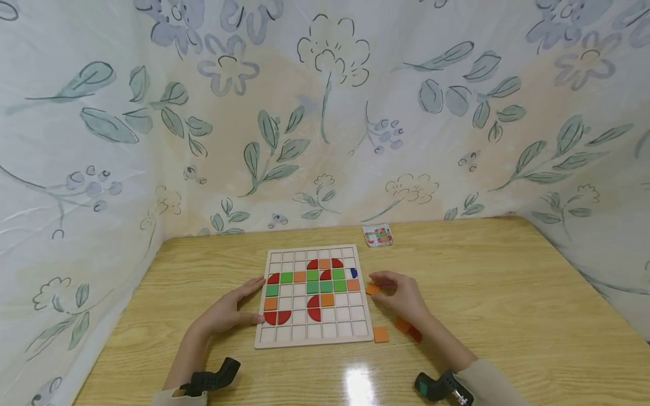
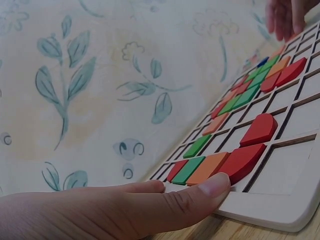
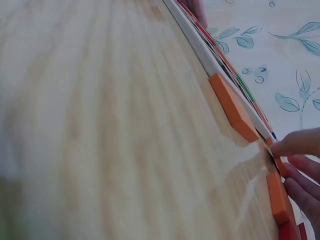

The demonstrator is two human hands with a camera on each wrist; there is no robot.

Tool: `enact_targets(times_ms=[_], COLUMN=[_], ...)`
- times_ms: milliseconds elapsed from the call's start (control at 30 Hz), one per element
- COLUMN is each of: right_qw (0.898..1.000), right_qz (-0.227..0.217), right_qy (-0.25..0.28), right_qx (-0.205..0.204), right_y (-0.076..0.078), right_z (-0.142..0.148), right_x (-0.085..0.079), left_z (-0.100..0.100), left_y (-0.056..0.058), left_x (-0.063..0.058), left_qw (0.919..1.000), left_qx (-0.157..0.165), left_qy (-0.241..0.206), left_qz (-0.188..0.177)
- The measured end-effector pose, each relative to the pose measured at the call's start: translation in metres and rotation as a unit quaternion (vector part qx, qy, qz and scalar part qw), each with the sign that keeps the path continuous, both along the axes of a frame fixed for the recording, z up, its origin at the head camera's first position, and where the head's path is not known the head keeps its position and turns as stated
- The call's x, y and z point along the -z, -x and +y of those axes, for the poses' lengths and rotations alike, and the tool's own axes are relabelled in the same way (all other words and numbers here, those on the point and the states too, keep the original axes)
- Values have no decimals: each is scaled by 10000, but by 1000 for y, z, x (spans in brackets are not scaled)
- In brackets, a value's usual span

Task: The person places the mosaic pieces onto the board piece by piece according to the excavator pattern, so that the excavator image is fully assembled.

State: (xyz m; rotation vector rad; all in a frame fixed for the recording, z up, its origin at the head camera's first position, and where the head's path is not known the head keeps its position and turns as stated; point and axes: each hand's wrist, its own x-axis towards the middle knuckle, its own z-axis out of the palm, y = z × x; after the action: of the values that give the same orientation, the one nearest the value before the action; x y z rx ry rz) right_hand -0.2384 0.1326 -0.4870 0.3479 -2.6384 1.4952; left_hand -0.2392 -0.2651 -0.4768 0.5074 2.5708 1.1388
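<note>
A pale wooden grid board (image 1: pixel 299 334) lies on the table, with red, green and orange pieces in part of its squares. One blue-and-white piece (image 1: pixel 353 273) sits near its right edge. My left hand (image 1: pixel 228 309) is at the board's left side, fingers extended; its thumb (image 2: pixel 215 185) touches the rim beside a red rounded piece (image 2: pixel 242 162). Just off the right edge, my right hand (image 1: pixel 403 296) pinches an orange square tile (image 1: pixel 373 288) between thumb and fingers. The right wrist view shows this tile partly hidden behind the thumb (image 3: pixel 290 144).
Another orange tile (image 1: pixel 381 334) lies by the board's lower right corner. More orange and red pieces (image 1: pixel 403 325) lie beneath the right forearm, partly covered. A small pattern card (image 1: pixel 378 235) is behind the board. Floral cloth (image 1: pixel 330 113) hangs around the table (image 1: pixel 487 282).
</note>
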Motion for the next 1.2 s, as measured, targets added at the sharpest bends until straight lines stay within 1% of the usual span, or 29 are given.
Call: enact_targets(times_ms=[133, 200, 300, 433, 600, 833, 967, 1133, 1200], right_qw=[9983, 9970, 9961, 9957, 9942, 9930, 9894, 9834, 9822], right_qz=[-377, -489, -422, -233, -312, -455, -447, -640, -646], right_qy=[438, 597, 744, 792, 843, 672, 737, 795, 759], right_qx=[-25, -55, -198, -422, -584, -854, -1170, -1501, -1594], right_y=[2, 3, 3, 3, 4, 7, 9, 8, 8], right_z=[3, 4, 6, 6, 1, -16, -26, -35, -37], right_x=[-1, -3, -8, -14, -15, -15, -14, -13, -12], left_z=[0, 0, 0, 0, -1, -1, -1, 0, 1], left_y=[-1, -2, -2, -3, -4, -4, -3, -3, -3], left_x=[1, 1, 1, 0, 0, 2, 2, 2, 2], left_qw=[10000, 10000, 10000, 10000, 10000, 10000, 9999, 9999, 9999], left_qx=[-22, -34, -58, -69, -45, -8, 2, 1, 9], left_qy=[7, 14, 42, 39, -32, -61, -32, 0, 4], left_qz=[12, 12, 17, 23, 33, 76, 110, 120, 122])
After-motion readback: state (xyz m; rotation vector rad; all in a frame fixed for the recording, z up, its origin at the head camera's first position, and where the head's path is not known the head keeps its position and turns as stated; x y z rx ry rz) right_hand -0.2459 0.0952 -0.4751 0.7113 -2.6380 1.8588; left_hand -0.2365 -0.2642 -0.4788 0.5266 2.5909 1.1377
